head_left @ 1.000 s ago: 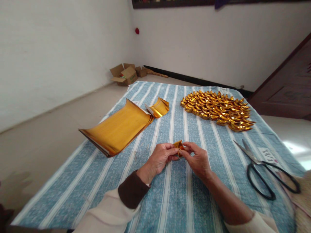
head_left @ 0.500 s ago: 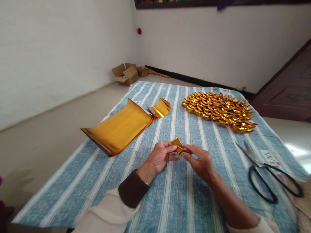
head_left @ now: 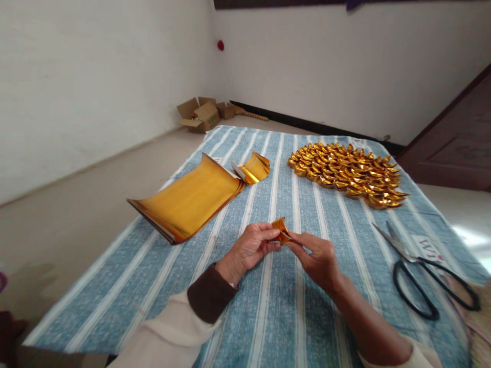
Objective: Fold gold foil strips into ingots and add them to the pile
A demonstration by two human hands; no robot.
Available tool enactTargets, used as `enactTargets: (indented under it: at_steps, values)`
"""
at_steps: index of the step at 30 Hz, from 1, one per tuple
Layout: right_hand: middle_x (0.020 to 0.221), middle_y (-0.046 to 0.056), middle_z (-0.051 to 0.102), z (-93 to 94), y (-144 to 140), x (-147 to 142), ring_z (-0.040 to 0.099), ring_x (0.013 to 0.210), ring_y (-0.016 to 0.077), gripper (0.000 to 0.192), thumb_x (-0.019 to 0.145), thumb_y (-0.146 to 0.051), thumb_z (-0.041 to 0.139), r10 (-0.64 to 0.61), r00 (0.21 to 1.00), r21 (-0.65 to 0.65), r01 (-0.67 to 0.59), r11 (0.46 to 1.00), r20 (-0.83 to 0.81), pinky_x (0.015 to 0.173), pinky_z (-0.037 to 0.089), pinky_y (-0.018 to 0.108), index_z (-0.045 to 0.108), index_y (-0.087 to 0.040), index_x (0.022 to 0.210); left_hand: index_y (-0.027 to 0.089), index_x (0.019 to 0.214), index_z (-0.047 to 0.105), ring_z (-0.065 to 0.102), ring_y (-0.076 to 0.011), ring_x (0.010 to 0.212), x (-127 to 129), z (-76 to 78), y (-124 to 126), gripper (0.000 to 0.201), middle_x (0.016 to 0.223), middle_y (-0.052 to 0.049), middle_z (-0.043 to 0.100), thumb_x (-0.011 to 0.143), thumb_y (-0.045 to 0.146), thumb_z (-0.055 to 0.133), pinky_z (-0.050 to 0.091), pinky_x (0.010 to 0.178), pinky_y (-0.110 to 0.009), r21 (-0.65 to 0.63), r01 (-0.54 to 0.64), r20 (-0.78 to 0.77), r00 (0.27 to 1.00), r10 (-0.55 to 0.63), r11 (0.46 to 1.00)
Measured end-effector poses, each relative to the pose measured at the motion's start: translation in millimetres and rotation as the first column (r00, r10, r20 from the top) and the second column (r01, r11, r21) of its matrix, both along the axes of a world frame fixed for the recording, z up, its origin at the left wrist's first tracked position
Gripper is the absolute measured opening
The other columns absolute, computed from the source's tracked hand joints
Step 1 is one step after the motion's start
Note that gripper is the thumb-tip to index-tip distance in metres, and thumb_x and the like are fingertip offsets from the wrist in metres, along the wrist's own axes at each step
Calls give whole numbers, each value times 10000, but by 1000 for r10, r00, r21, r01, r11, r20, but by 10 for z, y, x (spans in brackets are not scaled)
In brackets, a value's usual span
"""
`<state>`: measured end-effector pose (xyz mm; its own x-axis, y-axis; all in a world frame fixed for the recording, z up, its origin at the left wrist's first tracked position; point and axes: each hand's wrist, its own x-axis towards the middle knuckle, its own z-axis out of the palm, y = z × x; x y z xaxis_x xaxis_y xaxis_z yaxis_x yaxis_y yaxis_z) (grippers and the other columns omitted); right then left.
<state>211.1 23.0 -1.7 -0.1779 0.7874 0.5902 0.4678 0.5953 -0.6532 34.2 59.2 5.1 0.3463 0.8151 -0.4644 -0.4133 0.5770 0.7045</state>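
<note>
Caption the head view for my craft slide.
Left hand and right hand pinch a small gold paper piece above striped cloth.

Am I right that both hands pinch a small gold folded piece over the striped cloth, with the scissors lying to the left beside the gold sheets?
Not quite. The head view shows the scissors on the right edge of the striped cloth, away from the gold sheets. The rest holds: left hand and right hand both pinch the gold folded piece.

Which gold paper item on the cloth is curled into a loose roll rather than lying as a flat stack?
The small gold sheet just beyond the far end of the big gold paper stack. It arches up in a curl; the stack lies mostly flat, only its near edge lifting.
</note>
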Motion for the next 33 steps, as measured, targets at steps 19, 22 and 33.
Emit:
enactTargets:
  at_steps: [19, 22, 33]
  values:
    - [858, 59, 775, -3, 8, -13, 729, 704, 182, 201, 911, -252, 604, -36, 997, -74, 30, 997, -74, 652, 579, 284, 749, -196, 1038, 105, 726, 732, 600, -94, 614, 8, 139, 7, 112, 730, -53, 693, 666, 171, 801, 432, 550, -200, 79, 24, -186, 983, -9, 997]
    - [839, 49, 772, 1, 6, -32, 720, 690, 173, 197, 894, -249, 611, -38, 994, -116, 26, 993, -103, 657, 578, 282, 750, -202, 1026, 111, 681, 716, 578, -85, 580, 6, 141, 9, 89, 689, -40, 676, 670, 171, 781, 412, 539, -200, 96, 24, -219, 976, -2, 995]
    - [736, 32, 752, -74, 15, -82, 686, 604, 178, 297, 800, -375, 670, -154, 950, -490, 1, 872, -272, 597, 555, 296, 739, -180, 1013, 127, 632, 703, 475, -86, 521, 37, 196, -45, 115, 569, -12, 604, 672, 229, 738, 350, 533, -236, 283, 91, -399, 916, 31, 955]
